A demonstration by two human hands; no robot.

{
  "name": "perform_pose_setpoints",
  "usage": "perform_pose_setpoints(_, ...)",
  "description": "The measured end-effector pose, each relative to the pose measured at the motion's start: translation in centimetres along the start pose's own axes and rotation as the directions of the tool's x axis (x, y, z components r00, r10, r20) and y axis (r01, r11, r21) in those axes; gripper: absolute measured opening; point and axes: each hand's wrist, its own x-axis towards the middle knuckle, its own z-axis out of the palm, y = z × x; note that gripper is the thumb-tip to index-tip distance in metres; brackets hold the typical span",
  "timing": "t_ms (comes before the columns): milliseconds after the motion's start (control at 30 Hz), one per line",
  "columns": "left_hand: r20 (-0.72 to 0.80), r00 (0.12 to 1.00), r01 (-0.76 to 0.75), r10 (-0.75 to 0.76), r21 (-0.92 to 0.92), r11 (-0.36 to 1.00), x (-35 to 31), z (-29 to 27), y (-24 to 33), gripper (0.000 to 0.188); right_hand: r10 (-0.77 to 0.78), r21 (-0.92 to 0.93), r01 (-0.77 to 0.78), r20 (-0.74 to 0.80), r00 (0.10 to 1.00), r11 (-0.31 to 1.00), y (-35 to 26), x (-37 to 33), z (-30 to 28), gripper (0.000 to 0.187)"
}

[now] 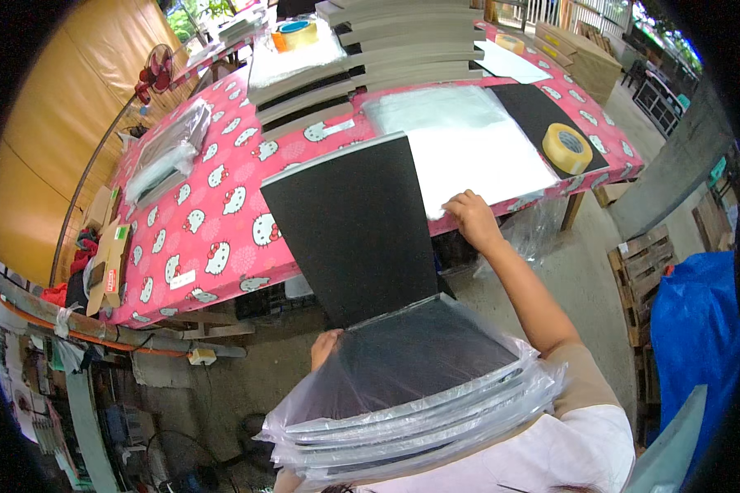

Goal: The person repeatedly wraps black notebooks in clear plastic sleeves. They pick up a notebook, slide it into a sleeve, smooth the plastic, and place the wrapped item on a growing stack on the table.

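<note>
A black board (349,230) with a pale top edge leans up against the table's front edge. Its lower end meets the mouth of a clear plastic bag. Below it, against my body, is a stack of black boards in clear plastic bags (419,361). My left hand (325,349) grips the left side where board and bag meet; most of this hand is hidden. My right hand (475,222) is at the front edge of a pile of clear plastic bags over a white sheet (469,156), fingers bent and closed; what they pinch is too small to tell.
A roll of clear tape (567,149) lies on a black board (551,123) at the right. Tall stacks of boards (415,45) stand at the back of the pink patterned table (222,205). Bagged items (168,152) lie at left. Pallets (645,271) and a blue tarp (699,320) are beyond the right side.
</note>
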Motion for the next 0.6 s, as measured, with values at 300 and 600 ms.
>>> perform_pose_setpoints(300,0.002,0.988,0.149,-0.153,-0.232,0.961,0.5,-0.1,-3.0,0.034,0.593,0.757,-0.554,0.281,0.755,0.347,3.9,3.2,0.2,0.020)
perform_pose_setpoints(600,-0.025,0.983,0.175,-0.181,-0.155,0.972,-0.3,0.4,1.8,0.033,0.587,0.736,-0.676,0.567,0.578,-0.046,4.9,3.8,-1.6,0.016)
